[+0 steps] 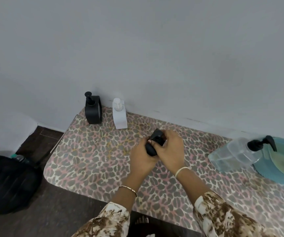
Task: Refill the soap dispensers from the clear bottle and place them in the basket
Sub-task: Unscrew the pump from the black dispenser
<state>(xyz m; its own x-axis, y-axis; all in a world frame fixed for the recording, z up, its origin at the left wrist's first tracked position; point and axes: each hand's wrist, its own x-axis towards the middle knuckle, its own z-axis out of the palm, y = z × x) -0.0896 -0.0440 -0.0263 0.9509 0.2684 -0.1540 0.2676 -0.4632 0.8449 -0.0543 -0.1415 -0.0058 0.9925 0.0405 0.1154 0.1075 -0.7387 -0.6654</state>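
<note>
Over the middle of the leopard-print table (90,151), both hands hold a small black soap dispenser (151,150). My left hand (142,155) grips its body from the left. My right hand (169,147) curls its fingers round the pump top; most of the dispenser is hidden by the two hands. A black square dispenser (93,111) and a white dispenser (120,115) stand upright at the back by the wall. The clear bottle (237,153) with a black pump stands at the right, just in front of the teal basket (273,171).
A grey wall runs right behind the table. On the dark floor to the left lies a black backpack (8,182) with a bottle in its side pocket. The table's left edge and rounded front corner are near.
</note>
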